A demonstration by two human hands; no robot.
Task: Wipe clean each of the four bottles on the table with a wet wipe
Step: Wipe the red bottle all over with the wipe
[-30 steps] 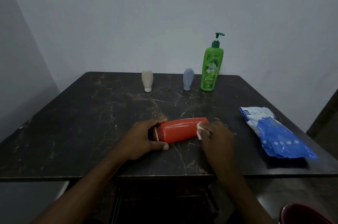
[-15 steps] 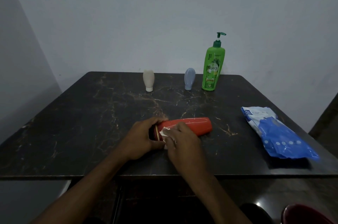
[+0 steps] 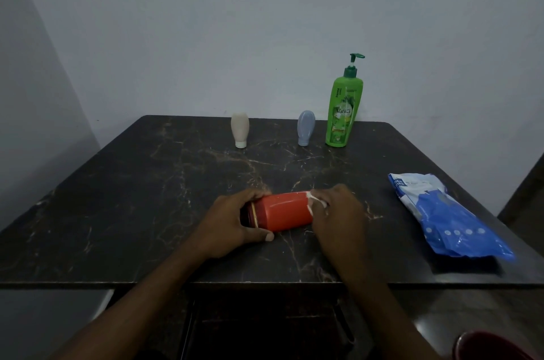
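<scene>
Evidently our right hand [image 3: 338, 212], clutching the wet wipe [image 3: 316, 201], has swept cap-to-base along the red bottle [image 3: 282, 211] (lying near the table [image 3: 147, 197] front). Our left hand [image 3: 232, 224] grips its cap end; we judge most of the task outstanding.

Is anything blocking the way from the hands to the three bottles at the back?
Nothing visible does. From the left hand and right hand, only bare table runs to the beige bottle, blue bottle and green pump bottle; the wipes pack lies off to the right.

green pump bottle [image 3: 343, 112] | label: "Vatika"
</scene>
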